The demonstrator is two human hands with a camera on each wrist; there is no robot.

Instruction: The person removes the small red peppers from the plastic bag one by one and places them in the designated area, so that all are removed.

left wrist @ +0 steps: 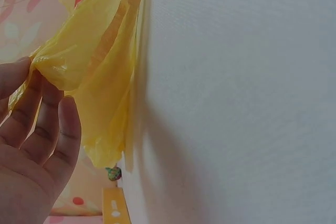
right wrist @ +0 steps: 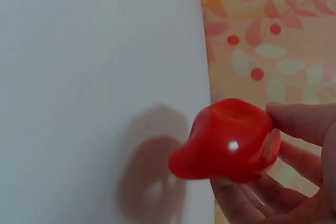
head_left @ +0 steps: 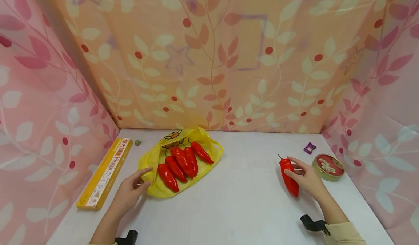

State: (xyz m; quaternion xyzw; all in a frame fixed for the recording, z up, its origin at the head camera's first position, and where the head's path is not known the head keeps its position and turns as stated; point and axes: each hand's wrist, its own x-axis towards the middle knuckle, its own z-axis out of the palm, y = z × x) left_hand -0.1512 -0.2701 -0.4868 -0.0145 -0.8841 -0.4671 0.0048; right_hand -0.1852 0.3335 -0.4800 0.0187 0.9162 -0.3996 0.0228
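My right hand (head_left: 307, 179) holds a glossy red chili pepper (head_left: 289, 177) between thumb and fingers, its stem pointing away from me. In the right wrist view the pepper (right wrist: 231, 142) hangs over the white table and casts a shadow on it. At the left, my left hand (head_left: 129, 190) pinches the near left edge of a yellow plastic bag (head_left: 152, 157), and the left wrist view shows the thin film (left wrist: 79, 61) bunched at the thumb and fingertips. Several red peppers (head_left: 183, 161) lie on the spread bag, side by side, stems toward the back.
Left of the bag lies a yellow pasta box (head_left: 104, 174), with a small green item (head_left: 138, 141) behind it. A round red-lidded tin (head_left: 328, 167) and a purple wrapped candy (head_left: 309, 148) sit at the right. Patterned cloth walls (head_left: 229, 56) surround the white table (head_left: 229, 208).
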